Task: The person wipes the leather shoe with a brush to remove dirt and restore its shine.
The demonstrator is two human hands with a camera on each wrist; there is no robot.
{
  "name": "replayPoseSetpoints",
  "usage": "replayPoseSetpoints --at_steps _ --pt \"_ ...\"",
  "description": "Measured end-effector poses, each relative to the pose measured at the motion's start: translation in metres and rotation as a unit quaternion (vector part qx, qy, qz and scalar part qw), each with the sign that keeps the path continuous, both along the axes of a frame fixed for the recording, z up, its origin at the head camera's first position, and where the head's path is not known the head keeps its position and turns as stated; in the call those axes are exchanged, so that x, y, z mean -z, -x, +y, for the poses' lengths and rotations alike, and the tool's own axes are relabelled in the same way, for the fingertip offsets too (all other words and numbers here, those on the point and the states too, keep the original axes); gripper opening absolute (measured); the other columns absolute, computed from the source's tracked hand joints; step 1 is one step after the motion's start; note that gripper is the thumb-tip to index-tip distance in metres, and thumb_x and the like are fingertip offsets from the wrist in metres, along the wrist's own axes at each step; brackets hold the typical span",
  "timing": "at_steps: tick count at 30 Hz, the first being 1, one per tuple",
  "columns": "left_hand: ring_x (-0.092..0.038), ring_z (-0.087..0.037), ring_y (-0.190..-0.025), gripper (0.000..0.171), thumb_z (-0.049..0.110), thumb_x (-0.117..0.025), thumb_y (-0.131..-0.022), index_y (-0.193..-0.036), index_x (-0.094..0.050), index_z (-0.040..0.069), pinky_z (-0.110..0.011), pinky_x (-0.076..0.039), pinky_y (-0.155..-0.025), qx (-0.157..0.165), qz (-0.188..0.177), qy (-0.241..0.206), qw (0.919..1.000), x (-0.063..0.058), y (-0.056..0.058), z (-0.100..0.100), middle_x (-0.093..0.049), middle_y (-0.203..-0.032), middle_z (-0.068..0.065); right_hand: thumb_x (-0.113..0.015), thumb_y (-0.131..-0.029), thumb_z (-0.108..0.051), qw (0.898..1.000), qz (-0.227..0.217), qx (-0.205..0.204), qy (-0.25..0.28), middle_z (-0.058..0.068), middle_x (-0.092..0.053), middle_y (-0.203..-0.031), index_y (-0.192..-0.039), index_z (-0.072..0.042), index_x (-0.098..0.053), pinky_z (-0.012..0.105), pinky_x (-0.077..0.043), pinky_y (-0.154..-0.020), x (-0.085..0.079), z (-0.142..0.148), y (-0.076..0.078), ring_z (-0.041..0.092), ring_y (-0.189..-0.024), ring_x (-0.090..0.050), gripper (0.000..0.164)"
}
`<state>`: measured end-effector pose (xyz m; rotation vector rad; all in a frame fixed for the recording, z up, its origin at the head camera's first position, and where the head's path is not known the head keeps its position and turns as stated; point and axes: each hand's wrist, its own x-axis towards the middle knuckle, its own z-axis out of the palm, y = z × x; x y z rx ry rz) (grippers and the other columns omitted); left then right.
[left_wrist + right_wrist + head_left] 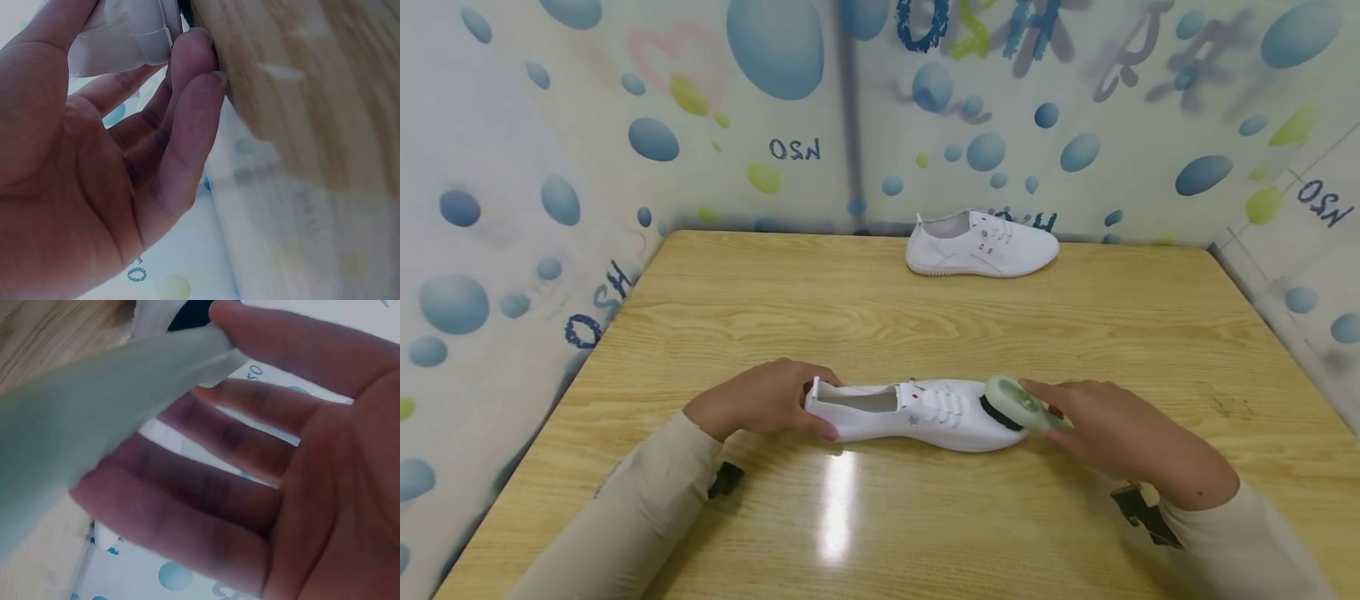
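A white lace-up shoe (940, 417) lies on the wooden table, its heel to the left and its toe to the right. My left hand (767, 398) grips the heel, thumb on the near side. In the left wrist view, that hand's curled fingers (194, 119) reach under the heel end of the shoe (122, 37). My right hand (1112, 421) holds a pale green shoe brush (1018, 404) by its handle. Its dark bristles (1000, 414) rest on the toe. The right wrist view shows the green handle (119, 400) pinched between thumb and fingers.
A second white shoe (981, 246) stands at the table's far edge, against the wall, toe to the right. The wooden table (775, 317) is bordered by walls (700, 150) with blue and green dots. Dark straps (1146, 512) hang near the wrists.
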<state>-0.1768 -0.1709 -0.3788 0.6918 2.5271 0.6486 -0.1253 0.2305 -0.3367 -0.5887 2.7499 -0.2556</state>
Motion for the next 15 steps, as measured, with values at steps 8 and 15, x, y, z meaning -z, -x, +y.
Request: replayPoseSetpoints --at_steps 8,15 --pt "-0.057 -0.01 -0.079 0.063 0.059 -0.084 -0.07 -0.12 -0.067 0.027 -0.03 -0.046 -0.069 -0.006 -0.009 0.005 0.9999 0.001 0.0 -0.001 -0.067 -0.091 0.01 -0.075 -0.091 -0.025 0.999 0.04 -0.019 0.028 0.01 -0.072 -0.118 -0.145 -0.012 -0.052 0.048 -0.055 -0.088 0.003 -0.011 -0.003 0.027 -0.106 -0.069 0.06" --pt "-0.057 -0.009 -0.077 0.061 0.058 -0.084 -0.07 -0.119 -0.067 0.027 -0.028 -0.046 -0.067 -0.001 -0.004 0.003 1.0 0.0 0.0 0.0 -0.067 -0.088 0.011 -0.076 -0.09 -0.025 0.998 0.053 0.0 0.021 0.018 -0.07 -0.119 -0.145 -0.006 -0.051 0.048 -0.056 -0.085 0.007 -0.012 -0.002 0.029 -0.104 -0.069 0.063"
